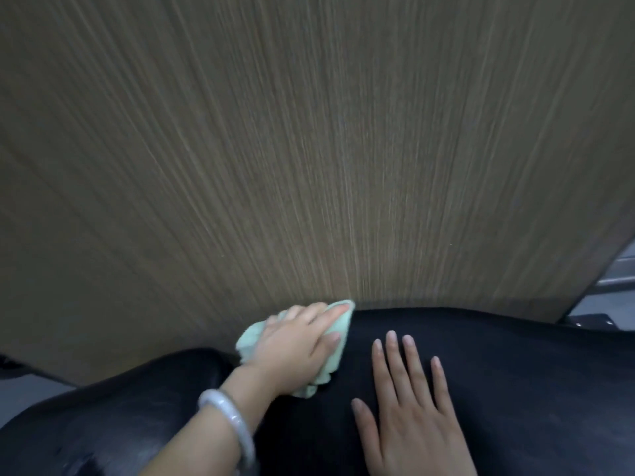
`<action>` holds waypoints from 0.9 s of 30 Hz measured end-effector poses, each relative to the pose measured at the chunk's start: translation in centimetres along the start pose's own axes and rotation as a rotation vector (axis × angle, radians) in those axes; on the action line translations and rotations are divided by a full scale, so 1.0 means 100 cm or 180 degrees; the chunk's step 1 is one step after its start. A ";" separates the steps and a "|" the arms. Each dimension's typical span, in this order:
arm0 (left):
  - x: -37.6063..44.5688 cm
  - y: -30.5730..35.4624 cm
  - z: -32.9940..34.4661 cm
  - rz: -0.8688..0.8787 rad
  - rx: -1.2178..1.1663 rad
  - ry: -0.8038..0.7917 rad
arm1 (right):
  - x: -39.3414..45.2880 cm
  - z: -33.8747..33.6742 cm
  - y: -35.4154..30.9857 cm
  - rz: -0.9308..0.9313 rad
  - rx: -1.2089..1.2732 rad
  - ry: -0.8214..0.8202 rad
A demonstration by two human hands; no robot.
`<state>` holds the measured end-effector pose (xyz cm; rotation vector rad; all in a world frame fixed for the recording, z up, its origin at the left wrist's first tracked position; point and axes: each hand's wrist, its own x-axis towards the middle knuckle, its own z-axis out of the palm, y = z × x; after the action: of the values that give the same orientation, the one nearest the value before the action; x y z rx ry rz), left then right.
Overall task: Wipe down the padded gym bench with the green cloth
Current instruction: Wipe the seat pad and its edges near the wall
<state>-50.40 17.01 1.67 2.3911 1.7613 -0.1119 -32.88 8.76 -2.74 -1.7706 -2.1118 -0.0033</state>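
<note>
The padded gym bench is black and fills the bottom of the view. My left hand grips the bunched pale green cloth and presses it onto the pad near its far edge, fingers pointing to the upper right. Most of the cloth is hidden under that hand. To its right, my right hand lies flat on the pad with its fingers straight and spread, holding nothing.
A brown wood-grain panel rises directly behind the bench and fills most of the view. A white bangle circles my left wrist. Grey metal bars show at the right edge, and grey floor at the lower left.
</note>
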 end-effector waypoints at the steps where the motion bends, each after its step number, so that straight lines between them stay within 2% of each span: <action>1: -0.012 -0.011 0.002 -0.0190 -0.0079 -0.0047 | 0.000 -0.001 0.000 0.0027 -0.0014 -0.0040; 4: -0.039 -0.024 0.010 -0.0656 -0.0565 -0.0144 | 0.000 -0.002 -0.003 0.0048 -0.0065 -0.0097; 7: -0.041 -0.015 0.011 -0.0772 -0.0350 -0.0109 | -0.001 -0.002 -0.005 0.0075 -0.0084 -0.0084; 12: -0.003 0.014 0.001 -0.0132 0.0132 -0.0012 | -0.001 0.004 -0.005 0.0013 -0.0206 0.0006; 14: 0.018 0.029 0.000 0.0097 0.0071 0.0049 | 0.000 0.004 -0.005 -0.0005 -0.0176 0.0030; 16: 0.028 0.039 0.000 0.0072 -0.0079 0.0133 | 0.002 0.001 -0.003 -0.0002 -0.0171 -0.0014; 20: 0.000 0.029 0.012 -0.0526 -0.0071 0.0408 | -0.001 -0.005 -0.002 0.0003 -0.0108 -0.0211; 23: -0.038 0.004 0.019 -0.1162 -0.0416 0.0327 | 0.000 -0.008 0.003 -0.0096 -0.0093 -0.0308; 25: -0.058 -0.003 0.019 -0.1352 -0.0708 0.0227 | 0.000 -0.015 0.020 -0.0393 -0.0202 -0.0363; 27: -0.071 0.008 0.016 -0.1489 -0.0649 0.0125 | -0.003 -0.025 0.043 -0.0597 -0.0356 -0.0452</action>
<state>-51.71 9.76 1.27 1.8207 2.1988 0.0556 -28.10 8.73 -1.58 -1.6707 -2.4166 -0.0484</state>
